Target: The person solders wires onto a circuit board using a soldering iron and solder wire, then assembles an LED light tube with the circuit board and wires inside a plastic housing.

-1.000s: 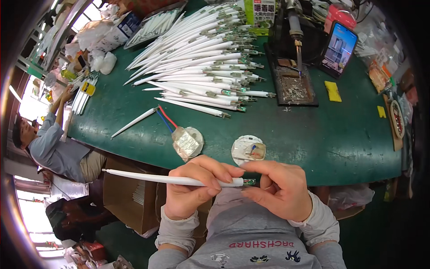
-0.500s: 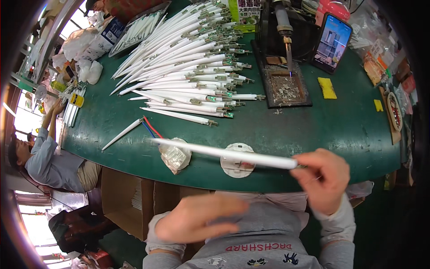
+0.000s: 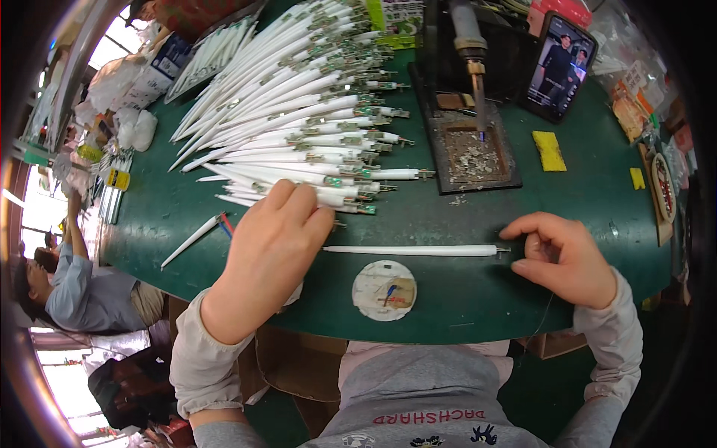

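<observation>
My left hand (image 3: 272, 250) reaches over the near edge of a fan of white tapered sticks (image 3: 299, 138) with small circuit boards and metal tips. Its fingers curl down, closed on the nearest stick, their tips hidden. A single white tapered stick (image 3: 411, 251) lies on the table between my hands, its metal end pointing right. Beside that end is my right hand (image 3: 564, 257), thumb and forefinger apart and off the stick. A thin wire (image 3: 547, 312) trails from its curled fingers. Below the stick lies a round white disc (image 3: 373, 299) with red and blue wires.
A soldering iron (image 3: 472, 56) points down into a debris-filled tray (image 3: 441, 168). Right of it are a propped phone (image 3: 560, 67) and yellow sponges (image 3: 550, 151). One stick (image 3: 190, 240) with coloured wires lies at left. A co-worker (image 3: 89, 291) sits beyond the left edge.
The white stick left my right hand and now rests on the table. My left hand has moved up and forward onto the near sticks. My right hand has shifted right, and the view has moved slightly.
</observation>
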`<state>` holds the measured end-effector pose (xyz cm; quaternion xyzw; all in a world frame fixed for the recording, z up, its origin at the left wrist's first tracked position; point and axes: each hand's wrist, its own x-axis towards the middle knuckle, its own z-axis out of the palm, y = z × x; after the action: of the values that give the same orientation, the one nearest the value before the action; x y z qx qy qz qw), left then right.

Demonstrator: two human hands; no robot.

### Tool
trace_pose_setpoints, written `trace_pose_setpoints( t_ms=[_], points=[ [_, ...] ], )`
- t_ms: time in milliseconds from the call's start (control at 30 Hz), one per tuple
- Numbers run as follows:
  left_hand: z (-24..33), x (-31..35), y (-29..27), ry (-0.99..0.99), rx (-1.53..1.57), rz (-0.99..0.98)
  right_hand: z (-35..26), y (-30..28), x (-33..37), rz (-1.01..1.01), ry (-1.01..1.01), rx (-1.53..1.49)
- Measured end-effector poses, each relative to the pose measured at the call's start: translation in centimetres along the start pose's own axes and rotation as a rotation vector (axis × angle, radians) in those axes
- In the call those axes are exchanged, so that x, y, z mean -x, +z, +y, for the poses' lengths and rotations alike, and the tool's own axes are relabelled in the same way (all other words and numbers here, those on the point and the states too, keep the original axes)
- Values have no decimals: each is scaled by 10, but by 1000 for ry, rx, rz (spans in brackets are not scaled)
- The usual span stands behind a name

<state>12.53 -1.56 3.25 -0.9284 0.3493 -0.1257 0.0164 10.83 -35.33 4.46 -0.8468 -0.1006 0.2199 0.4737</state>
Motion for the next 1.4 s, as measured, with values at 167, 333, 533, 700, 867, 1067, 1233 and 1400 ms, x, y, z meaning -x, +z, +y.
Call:
trace_pose_setpoints(
  t_ms=[167, 333, 533, 700, 867, 1067, 1233, 1400],
  points=[
    [16, -6, -18, 21, -51, -13, 13, -36, -1, -179, -61, -293],
    [45, -21, -33, 163, -11, 95, 6, -45, -1, -33, -226, 4],
    [48, -50, -35, 192, 338, 23, -11, -33, -16, -106, -286, 118],
    [43, -71, -27, 145, 715, -186, -24, -11, -26, -221, -153, -9],
    [40, -83, -21, 95, 806, -192, -23, -8, -35, -199, -125, -172],
    [35, -87, -13, 18, 1065, -249, -19, -6, -40, -175, -145, -207],
    [33, -90, -17, -120, 1213, -340, -18, -5, -41, -146, -119, -280],
    [33, -87, -12, -165, 1304, -373, -16, -2, -42, -143, -104, -286]
  ],
)
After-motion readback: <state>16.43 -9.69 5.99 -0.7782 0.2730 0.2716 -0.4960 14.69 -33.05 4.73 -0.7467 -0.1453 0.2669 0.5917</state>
